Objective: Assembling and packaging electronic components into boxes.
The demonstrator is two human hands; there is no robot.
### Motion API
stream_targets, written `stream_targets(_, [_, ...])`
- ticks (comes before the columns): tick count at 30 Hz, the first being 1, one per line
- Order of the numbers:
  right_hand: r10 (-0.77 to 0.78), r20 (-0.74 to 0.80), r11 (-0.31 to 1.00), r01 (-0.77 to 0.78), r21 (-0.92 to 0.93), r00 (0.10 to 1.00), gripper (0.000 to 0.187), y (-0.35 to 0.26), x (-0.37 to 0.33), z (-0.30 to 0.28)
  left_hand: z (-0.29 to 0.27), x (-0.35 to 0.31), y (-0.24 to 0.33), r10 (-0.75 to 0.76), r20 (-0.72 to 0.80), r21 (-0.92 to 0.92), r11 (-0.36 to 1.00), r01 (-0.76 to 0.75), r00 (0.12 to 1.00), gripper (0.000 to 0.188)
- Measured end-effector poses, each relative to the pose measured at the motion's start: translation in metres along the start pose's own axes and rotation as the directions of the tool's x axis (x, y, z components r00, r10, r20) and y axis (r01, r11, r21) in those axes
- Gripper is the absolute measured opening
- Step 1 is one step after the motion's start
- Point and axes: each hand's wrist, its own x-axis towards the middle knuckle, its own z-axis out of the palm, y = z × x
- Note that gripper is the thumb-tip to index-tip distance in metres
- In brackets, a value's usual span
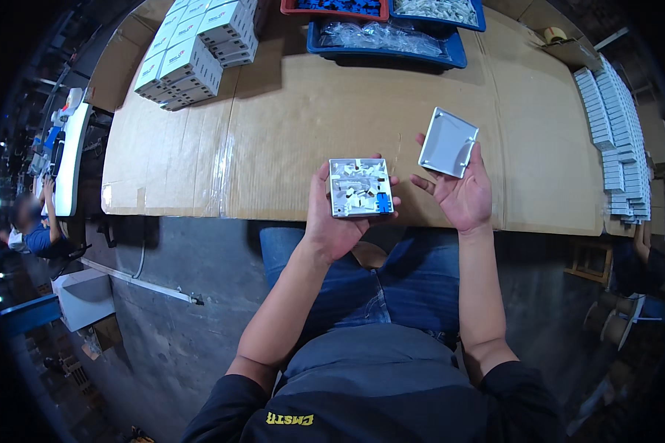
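Much of the frame's rim falls into darkness, and the fisheye bends the worktop [288,125] edges, so the far corners are hard to read. The left hand [336,218] sits just below the centre of the frame; its palm is hidden behind a square white base plate [360,187], and only the thumb at the plate's left edge and fingertips at its right edge show. Its grip is closed around that plate, whose open side faces up toward the camera — small white inner parts and one blue piece at its lower right corner can be made out, though their detail is too fine to tell. The plate is square, with no long axis, its edges nearly level with the frame.

Right of centre, the right hand [462,193] lies palm up, fingers spread, and its fingertips hold a square white cover [448,142] — tilted, one corner toward the upper left, its hollow inner face showing. The two pieces are apart.

At the top edge, blue trays [384,44] are cut off; white boxes [192,52] stack at upper left, and rows of white parts [617,140] line the right.
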Motion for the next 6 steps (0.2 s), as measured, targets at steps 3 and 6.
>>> stream_targets(3, [-0.011, 0.040, 1.000, 0.011, 0.015, 0.999, 0.073, -0.008, 0.003, 0.009, 0.005, -0.002, -0.001, -0.009, -0.017, -0.002, 1.000, 0.009, 1.000, 0.076])
stream_targets(6, [0.014, -0.026, 0.998, -0.016, -0.065, 1.000, 0.075, -0.017, 0.011, 0.019, 0.006, -0.004, -0.001, -0.006, -0.009, 0.039, 0.999, 0.006, 1.000, 0.079])
